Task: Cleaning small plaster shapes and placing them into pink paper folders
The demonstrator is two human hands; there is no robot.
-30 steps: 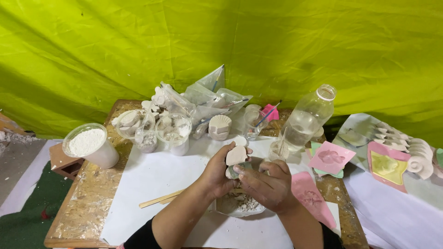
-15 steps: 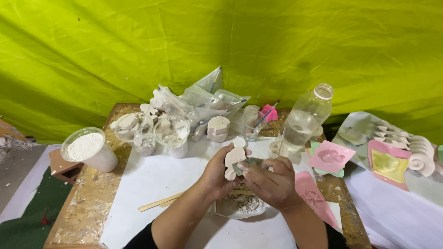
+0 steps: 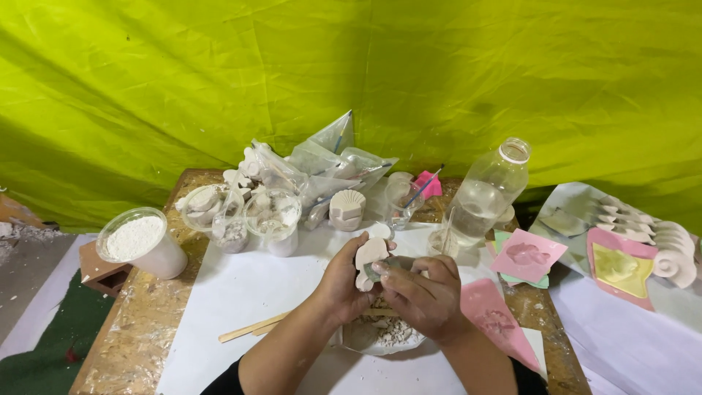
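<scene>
My left hand (image 3: 338,281) grips a small white plaster cast (image 3: 369,258) and holds it upright over a white bowl (image 3: 363,340) of plaster crumbs. My right hand (image 3: 423,294) presses a small greenish scrap (image 3: 382,268) against the cast's right side. Both hands meet above the bowl on a white paper sheet (image 3: 248,292) that covers a wooden table (image 3: 146,329).
A tub of white powder (image 3: 139,243) stands at the left. Clear cups of plaster pieces (image 3: 248,216), plastic bags (image 3: 322,164) and a shell cast (image 3: 346,208) sit behind. A clear bottle (image 3: 488,194), pink moulds (image 3: 526,256) and white casts (image 3: 669,245) lie right. Wooden sticks (image 3: 252,328) lie left of the bowl.
The hands and cast have shifted only slightly; the right hand's fingers have moved a little along the cast's side.
</scene>
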